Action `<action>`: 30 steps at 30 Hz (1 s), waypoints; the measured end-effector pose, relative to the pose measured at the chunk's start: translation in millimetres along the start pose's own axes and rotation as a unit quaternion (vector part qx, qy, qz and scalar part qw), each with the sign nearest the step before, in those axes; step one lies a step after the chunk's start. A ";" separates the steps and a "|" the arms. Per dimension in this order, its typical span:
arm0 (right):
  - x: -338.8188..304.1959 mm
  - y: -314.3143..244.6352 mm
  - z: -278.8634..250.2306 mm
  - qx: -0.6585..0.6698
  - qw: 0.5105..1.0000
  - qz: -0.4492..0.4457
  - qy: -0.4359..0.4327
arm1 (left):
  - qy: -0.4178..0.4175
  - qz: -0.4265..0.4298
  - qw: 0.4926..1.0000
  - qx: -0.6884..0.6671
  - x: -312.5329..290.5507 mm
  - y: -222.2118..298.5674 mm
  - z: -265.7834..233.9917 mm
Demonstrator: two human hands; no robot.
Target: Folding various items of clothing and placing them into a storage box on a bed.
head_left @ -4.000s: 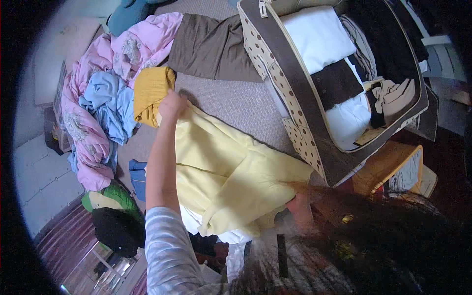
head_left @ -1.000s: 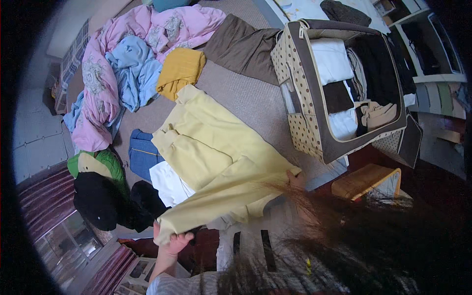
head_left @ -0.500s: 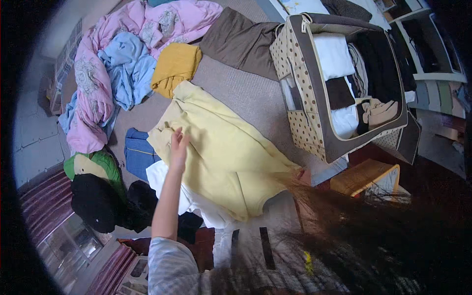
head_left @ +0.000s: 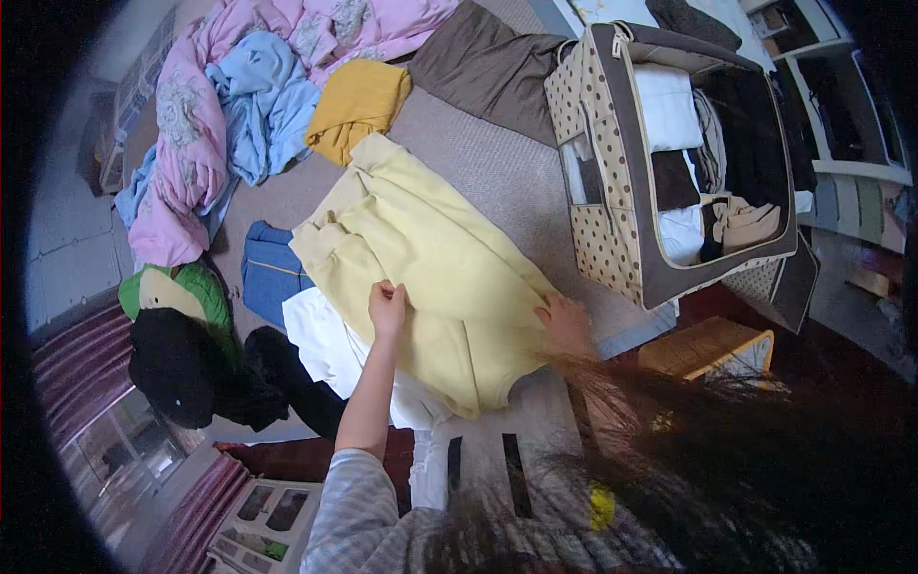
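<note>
A pale yellow knit garment (head_left: 449, 258) with ribbed edges lies spread in front of me; its exact kind is hard to tell. Near its left side my left hand (head_left: 387, 308) is closed, with fingertips pinching the fabric. My right hand (head_left: 566, 323) is at the garment's right edge, fingers closed on the cloth, partly hidden by dark hair. Under the garment's left side a white garment (head_left: 320, 335) sticks out, beside a folded blue denim piece (head_left: 268, 273).
Farther off lie a folded mustard cloth (head_left: 359, 107), a light blue garment (head_left: 258, 100), a pink quilt (head_left: 182, 143) and a brown cloth (head_left: 488, 67). A dotted storage bag (head_left: 607, 220) of folded clothes stands right, near a wooden stool (head_left: 703, 356). Black clothing (head_left: 182, 368) lies left.
My left hand has come down and closer, from above the garment to pinching its fabric. The right hand now shows more clearly at the right edge. The view has shifted slightly.
</note>
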State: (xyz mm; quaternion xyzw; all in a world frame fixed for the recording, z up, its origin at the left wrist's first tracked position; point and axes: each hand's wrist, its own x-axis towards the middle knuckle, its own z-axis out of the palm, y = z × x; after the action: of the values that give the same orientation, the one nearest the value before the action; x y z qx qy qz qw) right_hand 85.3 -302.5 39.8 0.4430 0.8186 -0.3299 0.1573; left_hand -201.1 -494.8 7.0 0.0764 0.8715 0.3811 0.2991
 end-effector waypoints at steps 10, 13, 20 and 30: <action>6.8 73.4 -25.5 -0.371 0.763 -0.529 -0.002 | -0.344 0.464 0.690 0.437 -206.3 -48.7 -35.5; 15.4 78.1 -40.5 -0.472 0.699 -0.528 -0.100 | -0.333 0.571 0.573 0.484 -221.2 -86.8 -21.3; 31.7 67.1 -16.1 -0.435 0.613 -0.650 -0.114 | -0.313 0.517 0.654 0.455 -210.0 -98.3 15.2; -95.7 134.3 -28.2 -0.188 0.814 -0.442 -0.326 | -0.439 0.348 0.801 0.212 -299.5 -122.5 -23.5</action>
State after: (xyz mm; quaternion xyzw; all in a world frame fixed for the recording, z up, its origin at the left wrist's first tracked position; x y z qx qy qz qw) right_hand 251.0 -290.5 59.2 -0.1388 0.8729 -0.3290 0.3325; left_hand 39.3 -703.0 71.3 0.5952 0.6208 0.1915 0.4731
